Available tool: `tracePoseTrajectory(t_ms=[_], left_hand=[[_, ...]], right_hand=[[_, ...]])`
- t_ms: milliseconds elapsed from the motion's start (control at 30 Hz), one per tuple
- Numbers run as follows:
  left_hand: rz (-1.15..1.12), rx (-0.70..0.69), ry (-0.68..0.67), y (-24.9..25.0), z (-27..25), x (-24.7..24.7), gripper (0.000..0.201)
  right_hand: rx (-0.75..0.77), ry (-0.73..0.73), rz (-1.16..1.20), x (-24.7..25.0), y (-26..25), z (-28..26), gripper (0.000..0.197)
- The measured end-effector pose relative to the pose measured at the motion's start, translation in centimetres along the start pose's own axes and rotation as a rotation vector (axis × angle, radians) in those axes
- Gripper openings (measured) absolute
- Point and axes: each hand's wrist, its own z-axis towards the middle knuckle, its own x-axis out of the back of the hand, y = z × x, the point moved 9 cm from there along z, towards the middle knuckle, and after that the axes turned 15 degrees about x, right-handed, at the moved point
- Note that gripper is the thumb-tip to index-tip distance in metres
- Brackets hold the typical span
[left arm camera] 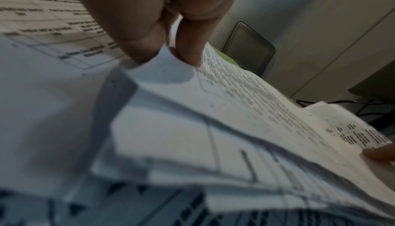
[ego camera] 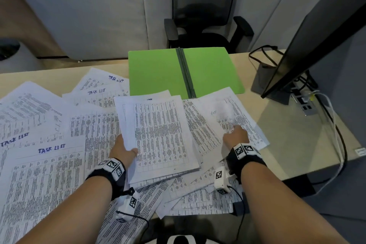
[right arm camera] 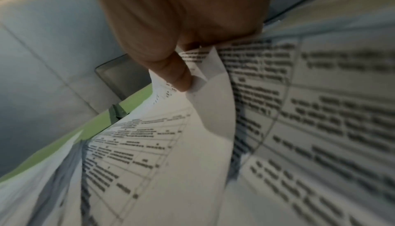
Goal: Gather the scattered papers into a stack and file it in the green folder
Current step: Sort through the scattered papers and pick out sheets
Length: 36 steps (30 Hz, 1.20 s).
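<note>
Paper gathering is half done: our left hand (ego camera: 123, 149) grips the stack (ego camera: 162, 134), our right hand (ego camera: 235, 134) pinches a sheet (ego camera: 233, 111) beside the open green folder (ego camera: 158, 71); next we lay it on top.

Black office chair (ego camera: 206, 31) stands beyond far edge of tabletop (ego camera: 297, 144), mesh back upright, armrests toward desk. Dark monitor (ego camera: 316, 41) at right far corner, base on tabletop. Black cable loop (ego camera: 263, 53) beside base. Power strip (ego camera: 305, 103) near right edge; white and black cables (ego camera: 336, 134) run over that edge.
</note>
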Motion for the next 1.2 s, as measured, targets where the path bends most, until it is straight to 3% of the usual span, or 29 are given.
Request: tracePoseTrajectory(t_ms=[167,267,533,700,867,933,1000,1100,1200], left_hand=[[-0.008,-0.005,-0.002,-0.1,-0.2,0.1,0.064],[-0.02,-0.001,-0.008,0.0,-0.3,0.1,0.064],[-0.043,-0.006,-0.007,0.2,-0.8,0.2,0.062],[-0.073,-0.025,0.014,0.4,-1.2,0.4,0.065],[-0.142,-0.098,0.008,1.3,-2.3,1.2,0.095],[-0.111,-0.157,0.029,1.6,-2.8,1.9,0.086],[-0.08,-0.181,0.045,1.4,-2.7,2.7,0.065],[-0.126,-0.087,0.028,-0.1,-1.6,3.9,0.052],[-0.249,-0.005,0.024,-1.7,-1.3,5.6,0.045]], right_hand=[[0.28,0.159,-0.201,2.1,-4.5,-0.7,0.023],[0.277,0.279,-0.159,3.6,-6.1,-1.9,0.011],[0.373,0.642,-0.285,9.6,-9.4,-3.4,0.014],[0.669,0.83,-0.178,11.3,-14.1,-5.7,0.012],[1.048,0.805,-0.002,10.6,-19.6,-8.9,0.007],[1.218,0.756,0.097,10.3,-21.7,-10.5,0.005],[1.271,0.677,0.229,10.2,-23.5,-11.3,0.011],[1.152,0.577,0.412,9.5,-24.8,-9.9,0.007],[0.815,0.289,0.521,5.1,-23.9,-5.5,0.014]])
